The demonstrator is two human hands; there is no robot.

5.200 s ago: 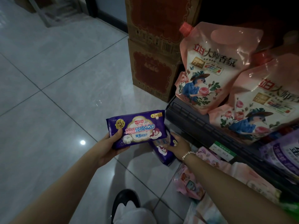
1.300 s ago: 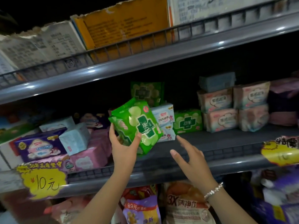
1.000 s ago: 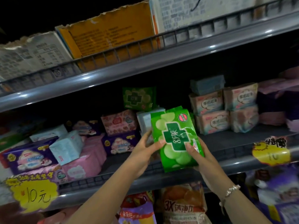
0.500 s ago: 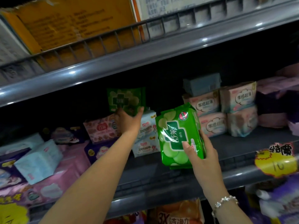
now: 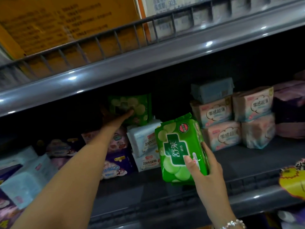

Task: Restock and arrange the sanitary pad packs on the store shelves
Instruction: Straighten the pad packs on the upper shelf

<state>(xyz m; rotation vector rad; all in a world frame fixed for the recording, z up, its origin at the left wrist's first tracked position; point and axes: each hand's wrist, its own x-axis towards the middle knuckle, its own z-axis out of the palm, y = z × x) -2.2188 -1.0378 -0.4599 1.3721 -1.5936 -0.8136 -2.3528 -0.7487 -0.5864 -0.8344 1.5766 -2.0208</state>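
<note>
Since half a second ago our left hand (image 5: 115, 117) has reached deeper into the shelf (image 5: 247, 162), from the white packs up to the dark green pack at the back, while our right hand has stayed clamped on the bright green pack and the view has drawn closer.

Taking the bright green pack (image 5: 179, 151) as our marker: our right hand (image 5: 206, 171) grips its lower right corner, thumb across the front and fingers wrapped round the side, holding it upright above the front part of the shelf board. A beaded bracelet (image 5: 232, 224) sits on that wrist, below the pack at the bottom edge of the view. A yellow price tag (image 5: 293, 182) hangs on the shelf lip to the right of the pack.

Just behind and left of the pack stand two stacked white packs (image 5: 143, 146), and left of those a purple pack (image 5: 115, 166) under a pink one. Far left of the pack, pale blue packs (image 5: 24, 177) lean near the front. Right of and behind the pack, pink packs (image 5: 234, 123) are stacked two high, with a grey-blue pack (image 5: 212, 90) on top.

Further back, above the white packs, stands the dark green pack (image 5: 132, 108); our left hand touches its lower left face with fingers extended, though in the shadow we cannot tell whether they curl round it.

Highest above the pack, the upper shelf rail (image 5: 115, 38) fronts a yellow carton (image 5: 66, 25).
</note>
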